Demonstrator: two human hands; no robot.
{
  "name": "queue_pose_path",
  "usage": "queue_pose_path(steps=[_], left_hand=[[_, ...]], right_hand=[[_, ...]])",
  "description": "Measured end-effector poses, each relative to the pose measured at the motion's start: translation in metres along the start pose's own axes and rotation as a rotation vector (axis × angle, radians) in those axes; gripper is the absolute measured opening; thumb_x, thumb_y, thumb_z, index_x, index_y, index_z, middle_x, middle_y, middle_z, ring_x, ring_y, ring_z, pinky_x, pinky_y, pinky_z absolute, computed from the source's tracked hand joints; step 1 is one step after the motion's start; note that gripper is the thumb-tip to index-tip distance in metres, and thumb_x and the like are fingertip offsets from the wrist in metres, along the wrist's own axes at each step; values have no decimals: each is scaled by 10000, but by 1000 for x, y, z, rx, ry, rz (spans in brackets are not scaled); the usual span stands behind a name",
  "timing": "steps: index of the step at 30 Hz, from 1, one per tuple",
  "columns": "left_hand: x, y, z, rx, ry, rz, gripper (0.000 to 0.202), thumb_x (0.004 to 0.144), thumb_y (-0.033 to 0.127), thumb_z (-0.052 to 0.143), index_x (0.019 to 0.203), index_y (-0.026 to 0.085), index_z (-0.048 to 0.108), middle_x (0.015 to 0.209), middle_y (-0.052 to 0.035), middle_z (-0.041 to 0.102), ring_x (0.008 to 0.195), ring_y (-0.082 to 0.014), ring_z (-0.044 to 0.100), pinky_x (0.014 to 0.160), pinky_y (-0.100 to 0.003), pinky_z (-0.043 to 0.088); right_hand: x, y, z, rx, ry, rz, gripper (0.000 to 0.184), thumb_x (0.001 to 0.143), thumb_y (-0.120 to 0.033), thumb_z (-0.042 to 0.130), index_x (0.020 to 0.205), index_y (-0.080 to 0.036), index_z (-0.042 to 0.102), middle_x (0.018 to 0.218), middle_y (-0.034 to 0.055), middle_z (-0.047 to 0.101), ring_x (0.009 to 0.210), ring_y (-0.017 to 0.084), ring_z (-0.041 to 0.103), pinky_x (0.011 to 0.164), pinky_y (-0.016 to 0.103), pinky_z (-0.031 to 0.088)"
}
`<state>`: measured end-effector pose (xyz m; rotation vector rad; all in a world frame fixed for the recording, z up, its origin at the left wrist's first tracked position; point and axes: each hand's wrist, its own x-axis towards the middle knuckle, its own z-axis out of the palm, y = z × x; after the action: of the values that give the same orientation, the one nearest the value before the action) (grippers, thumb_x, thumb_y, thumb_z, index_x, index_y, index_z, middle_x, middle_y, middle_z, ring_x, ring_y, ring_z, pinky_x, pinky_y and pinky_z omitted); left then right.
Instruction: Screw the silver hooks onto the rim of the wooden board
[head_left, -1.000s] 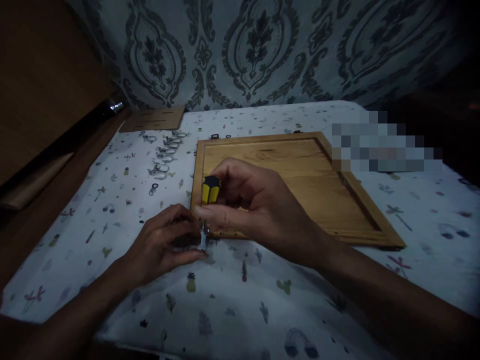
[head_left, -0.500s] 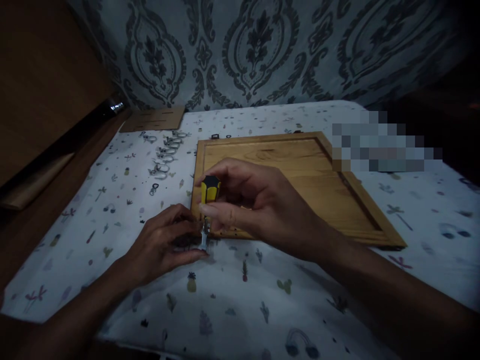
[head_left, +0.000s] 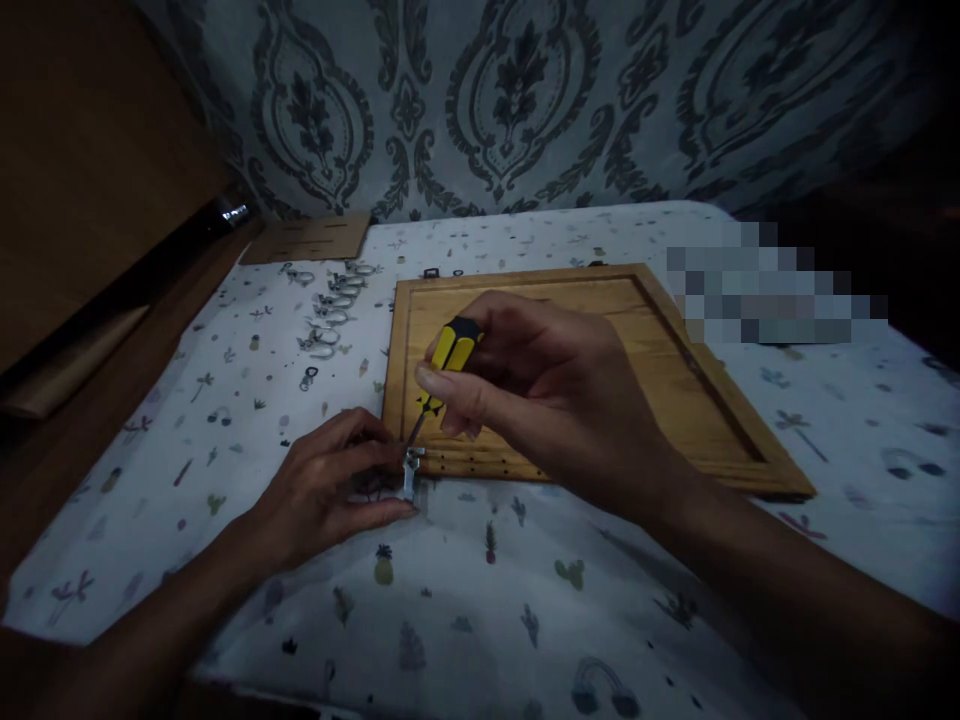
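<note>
My right hand [head_left: 540, 390] is closed around the yellow-and-black handle of a screwdriver [head_left: 455, 352], over the near-left part of the wooden panel [head_left: 525, 290]. The screwdriver leans, its shaft pointing down and left toward a small silvery metal fitting [head_left: 409, 475] at the panel's near-left corner. Whether the tip touches the fitting I cannot tell. My left hand [head_left: 322, 485] grips the fitting between thumb and fingers, against the panel's edge. Part of the fitting is hidden behind those fingers. Small dark holes run along the panel's near edge.
Several metal clip-like pieces [head_left: 334, 305] lie in a row left of the panel, with a small separate one [head_left: 308, 379] nearer. Behind them rests a flat brown cardboard piece [head_left: 307, 238]. A printed white cloth [head_left: 465, 580] covers the surface. Dark wooden furniture [head_left: 90, 150] borders the left.
My right hand has moved right and slightly up, and the screwdriver has gone from nearly upright to tilted, with more of its shaft showing. My left hand stays at the fitting.
</note>
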<state>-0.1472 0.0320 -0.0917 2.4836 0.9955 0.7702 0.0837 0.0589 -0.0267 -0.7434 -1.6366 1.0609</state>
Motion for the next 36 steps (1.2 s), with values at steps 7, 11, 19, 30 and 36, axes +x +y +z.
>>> queue_pose_path(steps=[7, 11, 19, 30, 36], left_hand=[[1, 1, 1, -20, 28, 15, 315, 881, 400, 731, 1127, 210, 682, 1058, -77, 639, 901, -196, 667, 776, -356, 606], [0, 0, 1, -19, 24, 19, 326, 885, 417, 721, 1126, 203, 673, 1068, -79, 630, 919, -201, 664, 765, -367, 608], [-1, -1, 1, -14, 24, 24, 313, 886, 399, 724, 1119, 197, 671, 1077, -82, 628, 930, -206, 671, 778, -368, 607], [0, 0, 1, -15, 27, 10, 323, 866, 385, 750, 1123, 198, 691, 1091, -89, 642, 946, -215, 684, 804, -363, 615], [1, 1, 1, -7, 29, 27, 328, 890, 411, 716, 1126, 187, 680, 1104, -101, 636, 941, -219, 679, 792, -377, 611]], right_hand=[[-1, 4, 0, -91, -45, -8, 206, 874, -234, 739, 755, -193, 575, 688, -44, 593, 550, 83, 601, 489, 209, 506], [-1, 3, -1, -85, -43, 0, 210, 868, -235, 744, 753, -205, 571, 671, -50, 584, 547, 87, 584, 495, 221, 488], [-1, 4, -1, -119, -65, -7, 192, 883, -253, 726, 774, -190, 582, 685, -47, 583, 549, 87, 583, 481, 230, 434], [-3, 7, 0, -232, -50, -105, 191, 909, -264, 700, 780, -194, 578, 676, -42, 590, 567, 97, 551, 510, 230, 415], [-4, 14, 3, -336, -78, -230, 163, 893, -213, 708, 806, -174, 576, 680, -46, 585, 567, 81, 541, 530, 216, 416]])
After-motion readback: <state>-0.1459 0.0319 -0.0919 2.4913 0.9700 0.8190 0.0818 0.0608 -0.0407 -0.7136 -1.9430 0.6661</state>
